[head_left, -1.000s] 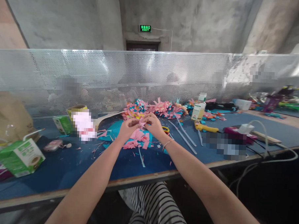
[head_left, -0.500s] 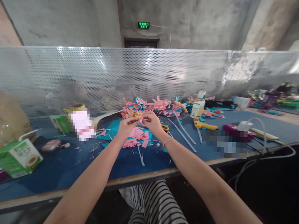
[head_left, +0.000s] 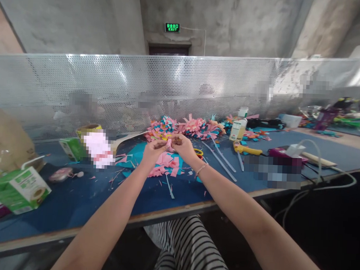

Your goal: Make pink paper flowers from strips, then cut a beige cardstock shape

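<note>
Between my fingertips is a small piece of pink paper (head_left: 169,145), raised a little above the table. My left hand (head_left: 153,150) pinches it from the left, and my right hand (head_left: 183,148) pinches it from the right. Under my hands lies a loose heap of cut pink paper pieces (head_left: 167,163) on a sheet of blue paper (head_left: 137,151). Behind them sits a pile of fringed pink and blue paper flowers (head_left: 194,125). Yellow scissor handles (head_left: 199,152) show beside my right wrist.
To the right are clear glue sticks (head_left: 222,160), a yellow glue gun (head_left: 247,150), a bottle (head_left: 238,127) and a power strip with cables (head_left: 286,155). Leftward stand a lit phone (head_left: 98,149), a green carton (head_left: 19,189) and a paper bag (head_left: 9,143). A perforated metal screen (head_left: 125,89) borders the back.
More of the pink paper now shows between my fingertips, and my fingers have shifted slightly around it. Both hands stay in nearly the same place.
</note>
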Motion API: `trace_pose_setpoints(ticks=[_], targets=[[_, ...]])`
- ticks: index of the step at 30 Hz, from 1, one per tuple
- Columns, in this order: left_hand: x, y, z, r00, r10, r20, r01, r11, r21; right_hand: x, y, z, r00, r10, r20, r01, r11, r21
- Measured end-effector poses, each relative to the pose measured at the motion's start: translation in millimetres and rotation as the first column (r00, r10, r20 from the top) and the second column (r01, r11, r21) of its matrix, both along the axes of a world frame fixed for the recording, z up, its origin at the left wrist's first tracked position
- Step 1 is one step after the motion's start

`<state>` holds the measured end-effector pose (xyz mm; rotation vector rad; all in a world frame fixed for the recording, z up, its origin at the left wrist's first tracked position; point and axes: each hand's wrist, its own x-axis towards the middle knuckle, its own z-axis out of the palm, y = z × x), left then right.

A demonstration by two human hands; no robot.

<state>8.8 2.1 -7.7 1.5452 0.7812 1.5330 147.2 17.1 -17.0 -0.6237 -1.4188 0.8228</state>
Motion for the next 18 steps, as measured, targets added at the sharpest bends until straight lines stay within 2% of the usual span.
trace_pose_setpoints(ticks=[10,18], targets=[[-1.6,2.3,-1.6,0.999,0.034,0.007,-0.034,0.999,-0.024,1.0,-1.3,3.6,0.999,0.028,-0.043,-0.031,0.997,-0.077],[-2.5,3.7,-1.0,0.999,0.045,0.008,-0.044,0.998,-0.036,1.1,-1.6,2.5,0.998,0.036,-0.042,-0.038,0.998,-0.048]])
